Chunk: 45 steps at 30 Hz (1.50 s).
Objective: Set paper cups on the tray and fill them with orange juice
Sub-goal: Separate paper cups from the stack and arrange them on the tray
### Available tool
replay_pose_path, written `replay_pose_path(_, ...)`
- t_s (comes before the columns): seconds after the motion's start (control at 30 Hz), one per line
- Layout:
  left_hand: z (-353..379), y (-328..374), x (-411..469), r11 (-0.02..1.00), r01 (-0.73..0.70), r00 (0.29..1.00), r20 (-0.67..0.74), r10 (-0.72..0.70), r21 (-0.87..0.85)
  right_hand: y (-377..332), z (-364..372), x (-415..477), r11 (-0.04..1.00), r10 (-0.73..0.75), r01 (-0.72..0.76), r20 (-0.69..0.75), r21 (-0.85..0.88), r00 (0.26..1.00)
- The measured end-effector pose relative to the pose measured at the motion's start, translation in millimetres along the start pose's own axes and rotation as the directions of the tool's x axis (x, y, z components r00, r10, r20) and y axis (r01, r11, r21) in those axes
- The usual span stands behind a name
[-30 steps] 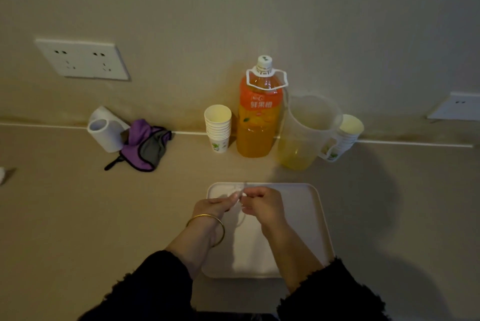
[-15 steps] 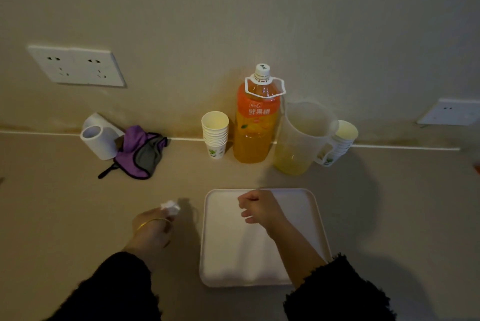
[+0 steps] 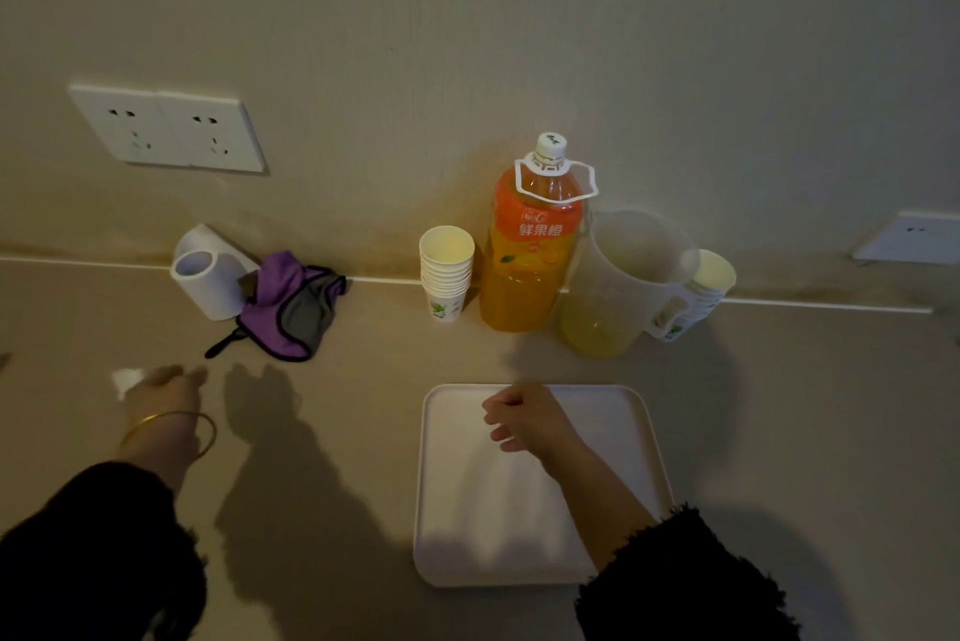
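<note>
The white tray [image 3: 613, 438] lies flat on the counter in front of me with nothing standing on it. My right hand [image 3: 524, 419] hovers over its far left part, fingers curled into a loose fist with nothing visible in them. My left hand [image 3: 163, 393] reaches far to the left, blurred, its fingers stretched forward; a small white scrap [image 3: 126, 380] sits at its left edge. A stack of paper cups [image 3: 445, 271] stands at the wall, left of the capped orange juice bottle [image 3: 532, 245]. A clear pitcher [image 3: 618, 287] with a little juice stands right of the bottle.
A second stack of cups [image 3: 701, 292] is half hidden behind the pitcher. A white roll [image 3: 208, 279] and a purple and grey cloth [image 3: 293, 305] lie at the wall on the left. Wall sockets [image 3: 166, 128] are above them.
My left hand has left the tray and carried the white scrap far to the left. My right hand has stayed over the tray, curled.
</note>
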State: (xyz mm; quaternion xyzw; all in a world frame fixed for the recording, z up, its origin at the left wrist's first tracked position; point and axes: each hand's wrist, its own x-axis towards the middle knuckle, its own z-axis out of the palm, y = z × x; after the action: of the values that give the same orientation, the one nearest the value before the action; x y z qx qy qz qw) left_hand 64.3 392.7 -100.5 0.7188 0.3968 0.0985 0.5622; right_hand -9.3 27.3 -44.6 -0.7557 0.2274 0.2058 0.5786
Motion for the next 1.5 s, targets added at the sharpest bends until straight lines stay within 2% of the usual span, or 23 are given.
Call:
replay_pose_path(0.03, 8.0, 17.0, -24.9, 0.999, -0.052, 0.997, 0.062, 0.052, 0.004, -2.2, 0.8, 0.5, 1.0, -0.002, 0.002, 0.006, 0.0, 1.0)
replay_pose_path(0.17, 50.3, 29.3, -73.2, 0.985, -0.112, 0.973, 0.216, 0.082, 0.133, -12.0, 3.0, 3.7, 1.0, -0.012, 0.012, 0.033, 0.01, 0.999)
replay_pose_path(0.3, 96.3, 49.3, -100.0, 0.939, -0.244, 0.9, 0.417, 0.127, 0.242, -19.2, 1.1, 12.4, 1.0, -0.026, 0.026, 0.034, -0.004, 0.999)
replay_pose_path(0.47, 157.9, 71.2, -116.4, 0.865, -0.432, 0.808, 0.536, 0.245, 0.256, -21.8, -6.3, 27.5, 0.999, -0.038, 0.039, 0.016, -0.006, 0.999)
replay_pose_path(0.6, 193.6, 82.6, -120.5, 0.841, -0.502, 0.772, 0.543, 0.331, 0.201, -19.8, -13.4, 39.2, 0.998, -0.062, 0.062, -0.004, -0.014, 0.998)
replay_pose_path(0.77, 223.7, 84.2, -110.9, 0.86, -0.506, 0.751, 0.525, 0.401, 0.067, -14.4, -22.7, 52.5, 0.996, -0.075, 0.076, -0.027, 0.039, 0.997)
replay_pose_path(0.93, 243.6, 79.7, -109.9, 0.883, -0.468, 0.771, 0.475, 0.425, -0.031, -1.7, -30.2, 56.6, 0.997, -0.069, 0.07, -0.012, 0.041, 0.998)
replay_pose_path(1.07, 246.5, 74.9, -112.6, 0.879, -0.476, 0.777, 0.451, 0.439, -0.035, 10.3, -34.0, 58.6, 0.999, -0.036, 0.037, -0.018, 0.035, 0.999)
replay_pose_path(1.2, 237.9, 74.2, -113.6, 0.885, -0.465, 0.823, 0.38, 0.423, 0.022, 16.3, -34.4, 53.9, 1.0, -0.028, 0.029, -0.023, 0.01, 0.999)
replay_pose_path(1.3, 220.0, 75.7, -114.2, 0.869, -0.495, 0.823, 0.33, 0.463, 0.016, 14.8, -33.2, 45.9, 0.999, -0.036, 0.035, -0.021, -0.037, 0.999)
replay_pose_path(1.37, 202.1, 76.5, -120.9, 0.854, -0.521, 0.805, 0.333, 0.491, 0.002, 10.5, -33.2, 36.8, 0.998, -0.045, 0.044, -0.015, -0.048, 0.999)
replay_pose_path(1.5, 161.0, 72.3, -154.9, 0.818, -0.575, 0.736, 0.428, 0.524, -0.011, -2.8, -34.8, 15.8, 0.99, -0.1, 0.099, -0.004, -0.1, 0.995)
